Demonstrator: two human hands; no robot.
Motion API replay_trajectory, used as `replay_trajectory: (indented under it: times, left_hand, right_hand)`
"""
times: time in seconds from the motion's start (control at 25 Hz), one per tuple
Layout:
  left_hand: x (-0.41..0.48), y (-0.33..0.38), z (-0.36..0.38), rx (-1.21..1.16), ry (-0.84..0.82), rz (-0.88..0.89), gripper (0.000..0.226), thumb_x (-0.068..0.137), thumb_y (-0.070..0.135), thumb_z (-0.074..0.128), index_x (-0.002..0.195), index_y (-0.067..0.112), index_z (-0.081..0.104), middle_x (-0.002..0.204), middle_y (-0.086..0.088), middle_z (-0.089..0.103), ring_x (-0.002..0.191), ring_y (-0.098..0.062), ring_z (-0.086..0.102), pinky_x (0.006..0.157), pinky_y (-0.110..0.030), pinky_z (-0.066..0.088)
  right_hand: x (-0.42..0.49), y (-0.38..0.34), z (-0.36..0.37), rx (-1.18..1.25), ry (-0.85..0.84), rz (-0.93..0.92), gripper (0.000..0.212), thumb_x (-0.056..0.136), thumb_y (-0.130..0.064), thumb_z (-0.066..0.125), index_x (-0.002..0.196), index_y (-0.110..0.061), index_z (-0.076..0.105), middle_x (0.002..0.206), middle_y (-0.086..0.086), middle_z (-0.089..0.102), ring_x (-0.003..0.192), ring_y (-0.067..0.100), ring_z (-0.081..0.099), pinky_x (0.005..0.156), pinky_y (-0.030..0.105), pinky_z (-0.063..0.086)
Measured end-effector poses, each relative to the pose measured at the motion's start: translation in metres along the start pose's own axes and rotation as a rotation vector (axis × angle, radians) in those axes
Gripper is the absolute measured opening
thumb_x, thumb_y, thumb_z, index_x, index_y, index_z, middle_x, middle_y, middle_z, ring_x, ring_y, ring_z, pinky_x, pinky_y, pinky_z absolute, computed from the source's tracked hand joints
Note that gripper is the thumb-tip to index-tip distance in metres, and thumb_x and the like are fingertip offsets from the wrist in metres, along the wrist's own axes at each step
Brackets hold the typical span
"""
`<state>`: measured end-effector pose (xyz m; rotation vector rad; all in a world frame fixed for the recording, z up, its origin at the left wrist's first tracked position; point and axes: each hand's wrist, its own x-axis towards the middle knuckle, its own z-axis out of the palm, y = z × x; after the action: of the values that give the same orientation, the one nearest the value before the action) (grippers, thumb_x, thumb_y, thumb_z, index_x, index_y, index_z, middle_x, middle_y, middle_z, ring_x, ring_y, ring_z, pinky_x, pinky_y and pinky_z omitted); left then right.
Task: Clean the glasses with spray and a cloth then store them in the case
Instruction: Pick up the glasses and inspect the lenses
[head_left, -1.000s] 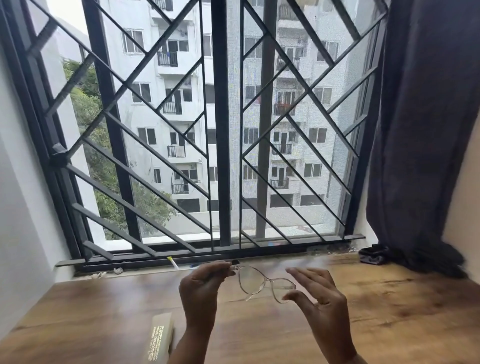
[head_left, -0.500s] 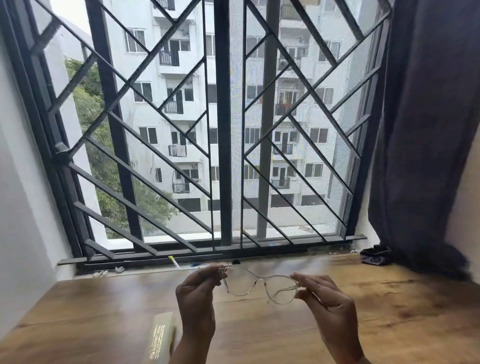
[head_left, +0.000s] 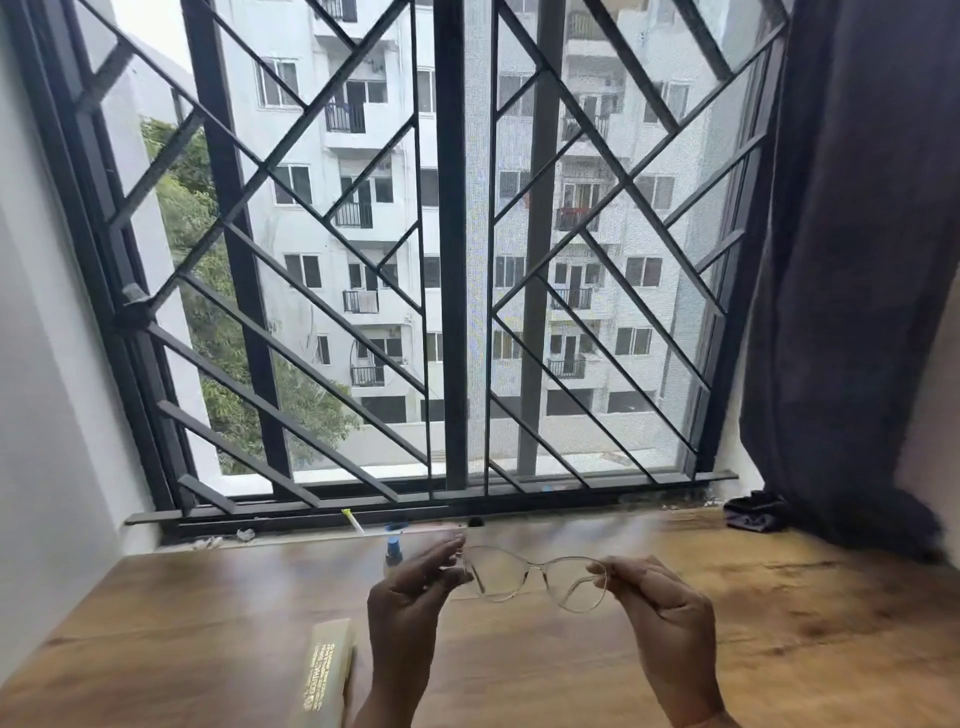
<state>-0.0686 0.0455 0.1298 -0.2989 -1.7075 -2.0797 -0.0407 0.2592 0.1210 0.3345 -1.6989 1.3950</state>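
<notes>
Item: clear-framed glasses (head_left: 530, 577), pinched at either end by left hand (head_left: 410, 587) and right hand (head_left: 660, 603), above a wooden table (head_left: 779, 649).
Detail: fingers of both hands curl round the frame ends, and the temples are too faint to trace. Blue-capped spray bottle (head_left: 393, 553) just beyond the left hand, partly hidden by it. Cream box (head_left: 324, 675) with gold lettering near the left wrist, cut off below. Dark cloth (head_left: 753, 512), blurred, well beyond the right hand, under the curtain (head_left: 857, 260).

you're facing a wide window (head_left: 623, 441) behind a black diagonal grille (head_left: 231, 208), daylight coming in. white apartment block (head_left: 311, 228) and tree (head_left: 218, 332) outside. dark curtain (head_left: 857, 260) right, white wall (head_left: 47, 364) left, wooden counter (head_left: 779, 623) below.
</notes>
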Motion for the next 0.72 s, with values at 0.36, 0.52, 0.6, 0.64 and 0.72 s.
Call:
replay_trajectory:
  times: [0.36, 0.52, 0.6, 0.64, 0.72]
  left_hand:
    - [-0.002, 0.008, -0.005, 0.486, -0.062, 0.617, 0.034, 0.069, 0.025, 0.073, 0.102, 0.023, 0.065, 0.091, 0.011, 0.072, 0.075, -0.002, 0.068, 0.065, -0.024, 0.057]
    - [-0.003, 0.007, -0.007, 0.422, -0.062, 0.529, 0.024, 0.072, 0.034, 0.066, 0.095, 0.026, 0.068, 0.099, 0.020, 0.067, 0.071, -0.002, 0.069, 0.060, -0.028, 0.058]
    - [-0.003, 0.007, -0.006, 0.417, -0.047, 0.498, 0.026, 0.068, 0.028, 0.071, 0.094, 0.028, 0.068, 0.097, 0.022, 0.067, 0.069, -0.001, 0.069, 0.062, -0.029, 0.057]
    - [-0.003, 0.007, -0.006, 0.416, -0.032, 0.482, 0.030, 0.066, 0.023, 0.073, 0.094, 0.029, 0.068, 0.096, 0.023, 0.067, 0.068, -0.001, 0.069, 0.063, -0.029, 0.057]
    - [-0.004, 0.005, -0.006, 0.411, -0.017, 0.459, 0.037, 0.063, 0.015, 0.073, 0.096, 0.031, 0.067, 0.093, 0.023, 0.068, 0.066, -0.001, 0.069, 0.065, -0.028, 0.057]
  right_hand:
    - [-0.002, 0.006, -0.005, 0.027, 0.030, 0.034, 0.037, 0.059, 0.007, 0.073, 0.075, -0.027, 0.075, 0.068, -0.005, 0.071, 0.065, 0.010, 0.064, 0.064, 0.015, 0.049]
    - [-0.002, 0.003, -0.005, 0.059, 0.032, 0.014, 0.035, 0.059, -0.003, 0.070, 0.074, -0.035, 0.075, 0.067, -0.007, 0.071, 0.065, 0.013, 0.064, 0.063, 0.017, 0.050]
    - [-0.003, 0.003, -0.006, 0.053, 0.014, 0.012, 0.035, 0.060, -0.004, 0.070, 0.074, -0.035, 0.074, 0.069, -0.007, 0.071, 0.065, 0.014, 0.064, 0.064, 0.017, 0.050]
    - [-0.003, 0.003, -0.006, 0.046, 0.004, 0.018, 0.033, 0.060, -0.005, 0.071, 0.075, -0.035, 0.074, 0.069, -0.007, 0.071, 0.065, 0.015, 0.064, 0.064, 0.018, 0.050]
    - [-0.005, 0.002, -0.006, 0.052, -0.008, 0.036, 0.021, 0.062, -0.016, 0.076, 0.075, -0.032, 0.075, 0.069, -0.005, 0.071, 0.065, 0.017, 0.065, 0.063, 0.020, 0.051]
